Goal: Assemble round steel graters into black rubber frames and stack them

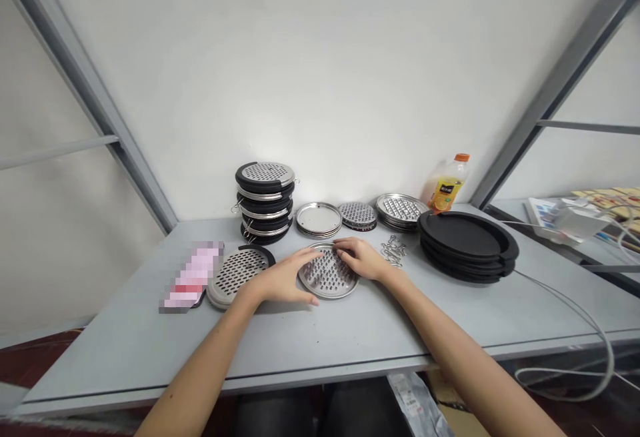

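Note:
A round metal grater plate lies on the grey table between my hands. My left hand is open at the plate's left edge, thumb and fingers spread apart. On the plate's upper right rim rest the fingers of my right hand, loosely bent and apart, not wrapped round it. Left of my left hand is another grater with a black rim along its upper right side; my left wrist overlaps its right edge.
Behind stand a tall stack of black-rimmed graters, metal discs, and grater plates. Metal hooks, black rings and an orange-capped bottle are right. A phone lies left.

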A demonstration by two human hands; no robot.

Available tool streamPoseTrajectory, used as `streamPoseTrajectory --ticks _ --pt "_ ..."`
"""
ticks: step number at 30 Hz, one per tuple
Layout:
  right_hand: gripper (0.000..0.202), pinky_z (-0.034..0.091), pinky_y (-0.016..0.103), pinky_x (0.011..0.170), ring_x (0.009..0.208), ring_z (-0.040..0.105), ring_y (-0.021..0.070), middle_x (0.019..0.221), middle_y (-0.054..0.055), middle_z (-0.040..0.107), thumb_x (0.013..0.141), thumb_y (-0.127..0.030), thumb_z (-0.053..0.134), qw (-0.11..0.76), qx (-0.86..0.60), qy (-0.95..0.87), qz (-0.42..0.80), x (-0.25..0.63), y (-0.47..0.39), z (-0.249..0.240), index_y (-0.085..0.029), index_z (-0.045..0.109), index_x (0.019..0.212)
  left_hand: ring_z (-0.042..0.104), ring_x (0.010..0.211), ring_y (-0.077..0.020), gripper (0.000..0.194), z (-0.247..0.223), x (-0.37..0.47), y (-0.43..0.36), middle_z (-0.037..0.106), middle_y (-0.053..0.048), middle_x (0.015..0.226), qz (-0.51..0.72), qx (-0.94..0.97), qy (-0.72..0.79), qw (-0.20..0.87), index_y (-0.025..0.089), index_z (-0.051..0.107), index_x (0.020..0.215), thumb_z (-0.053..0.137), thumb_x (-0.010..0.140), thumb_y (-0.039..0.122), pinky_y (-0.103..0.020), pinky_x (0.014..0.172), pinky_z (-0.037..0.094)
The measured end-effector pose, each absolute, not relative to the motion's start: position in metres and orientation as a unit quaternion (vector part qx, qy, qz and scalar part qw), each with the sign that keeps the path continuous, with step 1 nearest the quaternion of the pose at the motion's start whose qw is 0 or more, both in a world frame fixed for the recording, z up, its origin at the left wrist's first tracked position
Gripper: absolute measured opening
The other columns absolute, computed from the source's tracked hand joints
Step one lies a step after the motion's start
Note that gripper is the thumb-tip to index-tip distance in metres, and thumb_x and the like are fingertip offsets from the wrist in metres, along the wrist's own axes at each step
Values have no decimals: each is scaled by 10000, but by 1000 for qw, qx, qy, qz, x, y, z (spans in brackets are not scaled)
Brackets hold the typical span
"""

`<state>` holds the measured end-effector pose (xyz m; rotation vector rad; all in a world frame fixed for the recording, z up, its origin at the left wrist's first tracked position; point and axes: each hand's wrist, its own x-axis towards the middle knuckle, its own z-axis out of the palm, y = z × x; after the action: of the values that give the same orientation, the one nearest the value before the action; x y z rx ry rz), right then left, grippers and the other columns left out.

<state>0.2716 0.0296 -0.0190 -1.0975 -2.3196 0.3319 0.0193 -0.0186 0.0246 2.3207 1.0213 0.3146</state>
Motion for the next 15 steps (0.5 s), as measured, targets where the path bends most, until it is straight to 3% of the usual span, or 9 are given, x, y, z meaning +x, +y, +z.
streamPoseTrajectory --ticks 5,15 --pt "324 460 390 965 1087 619 257 1179 125 668 912 -265 445 272 -392 -870 123 272 29 -20 -154 717 1048 249 1414 -305 920 13 29 -22 257 -84 1548 153 857 424 249 247 312 1464 706 698 569 -454 1155 238" --pt "369 450 395 974 1153 588 283 1229 116 644 932 -373 435 264 -402 -863 155 277 31 -18 -176 721 1055 259 1413 -291 732 8 27 -19 273 -81 1541 165 869 410 223 271 361 1438 646 794 468 -451 1145 253"
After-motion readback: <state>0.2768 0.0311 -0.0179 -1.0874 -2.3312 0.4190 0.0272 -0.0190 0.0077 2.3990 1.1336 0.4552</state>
